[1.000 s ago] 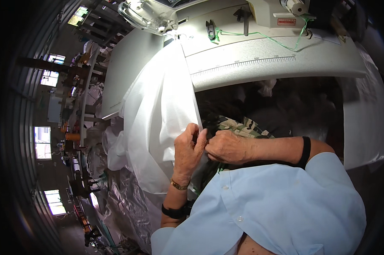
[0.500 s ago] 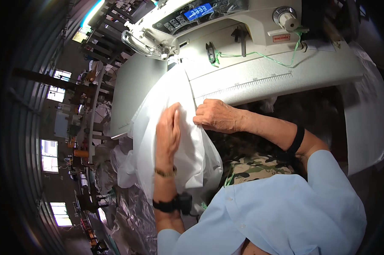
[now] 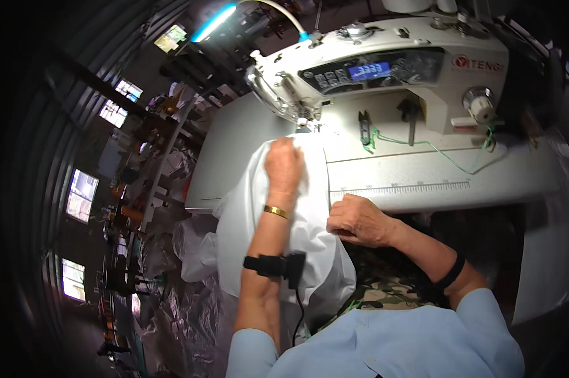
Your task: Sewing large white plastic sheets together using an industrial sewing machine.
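Observation:
A sheet of white cloth [image 3: 309, 252] runs from under the needle area of a white sewing machine [image 3: 385, 63] down over the table edge toward my lap. My left hand [image 3: 284, 165] lies on the cloth just short of the needle, its fingers curled into it. Lower and to the right, my right hand [image 3: 361, 220] pinches the cloth's right edge at the front of the table. Its fingertips are partly hidden. Small black thread snips [image 3: 365, 131] lie on the machine bed, tied to a green cord [image 3: 448, 162].
A printed ruler scale [image 3: 410, 186] runs along the front of the grey table [image 3: 234, 138]. A lit lamp [image 3: 214, 22] hangs at the upper left. Crumpled sheeting [image 3: 190, 315] lies low on the left, and a pale sheet [image 3: 549, 252] hangs at the right.
My left hand has slid forward along the cloth toward the needle, and its fingers have curled. The right hand still pinches the edge. The view has shifted, showing more of the machine.

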`<act>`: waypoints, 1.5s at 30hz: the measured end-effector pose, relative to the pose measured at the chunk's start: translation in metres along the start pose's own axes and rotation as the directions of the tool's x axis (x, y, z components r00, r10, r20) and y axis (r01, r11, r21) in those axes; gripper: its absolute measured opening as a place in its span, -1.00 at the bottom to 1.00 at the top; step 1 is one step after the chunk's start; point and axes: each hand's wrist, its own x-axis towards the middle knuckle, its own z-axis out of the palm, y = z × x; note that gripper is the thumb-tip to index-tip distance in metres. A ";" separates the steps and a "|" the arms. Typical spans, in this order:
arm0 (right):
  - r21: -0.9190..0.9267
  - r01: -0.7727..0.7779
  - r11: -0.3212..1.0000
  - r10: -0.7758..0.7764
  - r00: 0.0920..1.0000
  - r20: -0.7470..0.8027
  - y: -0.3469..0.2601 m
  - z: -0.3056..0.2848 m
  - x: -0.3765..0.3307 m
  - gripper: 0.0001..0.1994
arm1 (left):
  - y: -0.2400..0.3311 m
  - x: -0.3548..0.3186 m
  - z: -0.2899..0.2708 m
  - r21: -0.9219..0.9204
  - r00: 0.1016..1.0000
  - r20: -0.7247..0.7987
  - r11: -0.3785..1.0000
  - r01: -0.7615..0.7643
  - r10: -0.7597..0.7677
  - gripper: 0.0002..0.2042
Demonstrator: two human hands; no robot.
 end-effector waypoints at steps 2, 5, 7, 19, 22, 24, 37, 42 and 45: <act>0.034 -0.018 0.999 0.018 1.000 -0.005 -0.002 0.001 0.002 -0.82 | 0.019 -0.002 -0.001 -0.169 0.989 0.136 0.983 0.077 -0.054 -0.67; 0.042 -0.024 0.999 0.024 1.000 0.001 -0.004 -0.001 0.005 -0.81 | 0.038 0.001 0.002 -0.063 0.943 0.323 0.993 0.105 -0.079 -0.61; 0.049 -0.037 0.998 0.037 0.999 -0.001 -0.004 -0.001 0.006 -0.81 | 0.039 0.001 0.006 -0.056 0.950 0.305 0.994 0.089 -0.067 -0.64; 0.123 -0.119 0.985 0.122 0.992 -0.017 -0.009 -0.003 0.007 -0.85 | 0.043 0.011 0.015 0.081 0.911 0.406 0.990 -0.113 0.071 -0.89; 0.153 -0.124 0.981 0.127 0.992 -0.015 -0.006 -0.003 0.006 -0.84 | 0.045 0.011 0.017 0.100 0.907 0.421 0.995 -0.009 -0.035 -0.86; 0.169 -0.045 0.985 0.050 0.998 -0.029 -0.003 -0.004 0.007 -0.83 | 0.040 0.012 0.017 0.084 0.894 0.440 0.995 0.051 -0.083 -0.86; 0.057 -0.451 0.891 0.451 0.892 0.016 0.044 -0.037 0.056 -0.76 | -0.007 -0.014 0.015 -0.642 0.681 0.718 0.241 0.728 -0.144 -0.74; -0.406 -0.374 0.834 0.321 0.927 -0.196 0.094 -0.022 0.073 -0.78 | -0.006 -0.013 0.007 -0.624 0.620 0.776 0.008 0.781 -0.116 -0.66; -0.410 -0.369 0.834 0.325 0.929 -0.176 0.108 -0.013 0.082 -0.90 | -0.018 -0.013 0.015 -0.617 0.616 0.787 -0.016 0.787 -0.023 -0.66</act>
